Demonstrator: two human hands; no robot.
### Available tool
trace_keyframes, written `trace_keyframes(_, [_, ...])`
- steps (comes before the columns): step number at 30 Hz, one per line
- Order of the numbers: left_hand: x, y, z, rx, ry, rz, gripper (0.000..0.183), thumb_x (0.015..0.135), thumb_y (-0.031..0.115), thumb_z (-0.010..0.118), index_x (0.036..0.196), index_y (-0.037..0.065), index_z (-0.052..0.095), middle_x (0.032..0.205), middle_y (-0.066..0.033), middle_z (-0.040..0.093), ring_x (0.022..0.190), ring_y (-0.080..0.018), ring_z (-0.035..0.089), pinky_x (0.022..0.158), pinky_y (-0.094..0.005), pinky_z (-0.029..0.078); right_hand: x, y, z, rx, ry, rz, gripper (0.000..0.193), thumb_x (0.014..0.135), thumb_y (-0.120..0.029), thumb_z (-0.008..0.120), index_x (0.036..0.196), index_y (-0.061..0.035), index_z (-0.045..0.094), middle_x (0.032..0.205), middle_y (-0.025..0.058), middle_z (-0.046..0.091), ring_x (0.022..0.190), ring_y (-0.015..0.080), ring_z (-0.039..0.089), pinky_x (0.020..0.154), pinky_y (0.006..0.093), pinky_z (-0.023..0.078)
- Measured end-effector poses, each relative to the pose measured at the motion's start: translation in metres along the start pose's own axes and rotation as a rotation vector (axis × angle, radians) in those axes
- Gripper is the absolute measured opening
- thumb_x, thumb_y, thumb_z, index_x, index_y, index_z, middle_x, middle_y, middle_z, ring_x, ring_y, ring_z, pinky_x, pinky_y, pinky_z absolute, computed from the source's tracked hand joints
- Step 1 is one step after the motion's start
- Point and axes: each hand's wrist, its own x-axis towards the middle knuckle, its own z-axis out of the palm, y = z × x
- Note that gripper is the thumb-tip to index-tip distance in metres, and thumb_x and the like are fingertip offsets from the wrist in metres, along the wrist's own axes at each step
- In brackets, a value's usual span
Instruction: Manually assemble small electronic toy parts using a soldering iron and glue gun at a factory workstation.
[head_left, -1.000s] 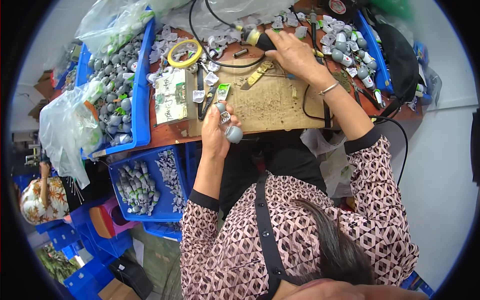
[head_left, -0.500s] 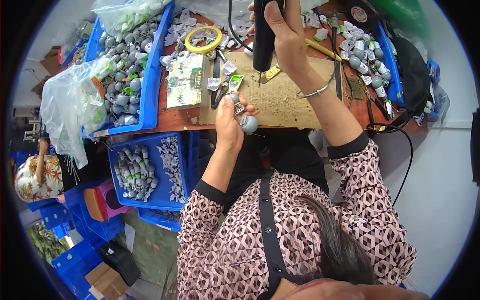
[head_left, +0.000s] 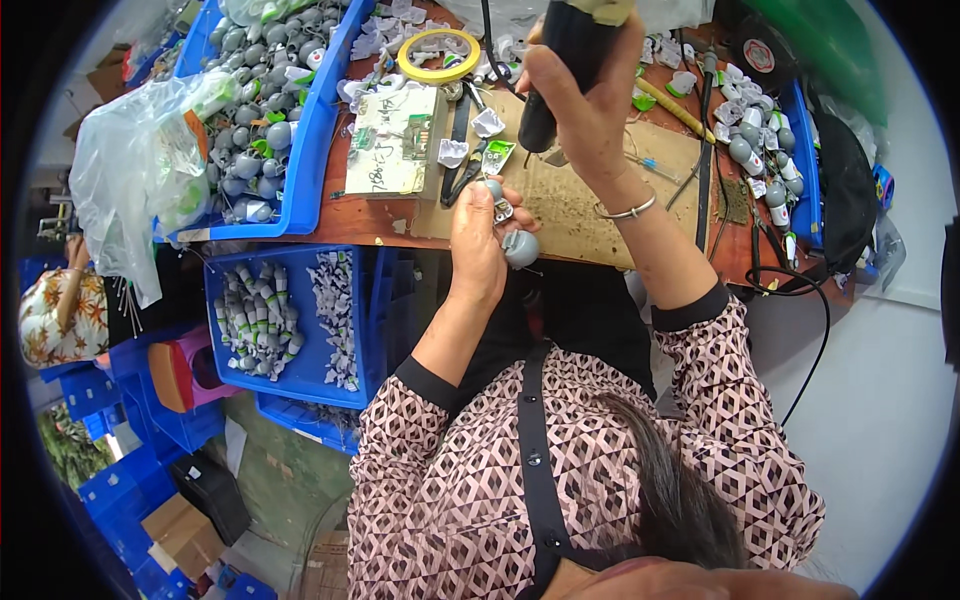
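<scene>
At the left, a clear plastic bag hangs over a blue bin of grey parts, with a blue tray lower down. Then come a white box and a yellow tape roll. The left hand pinches a grey part between thumb and fingers, near the front edge of the cardboard. To its right, the right hand wraps around a black tool, its lower end apart from the part. A second bin stands far right. The step in hand seems to be holding part and tool ready; bringing them together calls for a steady left grip.
</scene>
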Motion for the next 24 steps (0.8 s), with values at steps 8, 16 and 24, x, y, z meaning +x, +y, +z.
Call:
trace_keyframes(8, [0.000,0.000,0.001,0.008,0.042,0.019,0.035,0.101,0.036,0.039,0.111,0.002,0.044,0.088,-0.0069,0.054,0.072,-0.0141,0.060,0.068,-0.0333,0.056,-0.001,-0.019,-0.006,0.117,0.003,0.123,0.052,0.085,-0.012,0.066,0.124,-0.0046,0.032,0.088,0.0061,0.051,0.069,0.0123,0.053,0.059,0.0256,0.044])
trace_keyframes(16, [-0.002,0.001,0.004,0.043,0.048,0.016,0.035,0.101,0.035,0.037,0.110,0.002,0.044,0.089,-0.0068,0.054,0.071,-0.0141,0.060,0.068,-0.0317,0.056,-0.010,0.006,-0.004,-0.017,-0.024,0.035,0.055,0.085,-0.014,0.067,0.125,-0.0044,0.031,0.088,0.0063,0.051,0.069,0.0120,0.053,0.059,0.0249,0.043])
trace_keyframes(24, [-0.002,-0.001,0.003,0.023,0.078,0.030,0.036,0.101,0.035,0.036,0.111,0.002,0.043,0.090,-0.0083,0.055,0.071,-0.0144,0.060,0.068,-0.0316,0.055,0.002,-0.039,0.001,0.217,0.057,0.136,0.058,0.087,-0.024,0.065,0.128,-0.0045,0.030,0.090,0.0096,0.053,0.069,0.0152,0.056,0.060,0.0294,0.049])
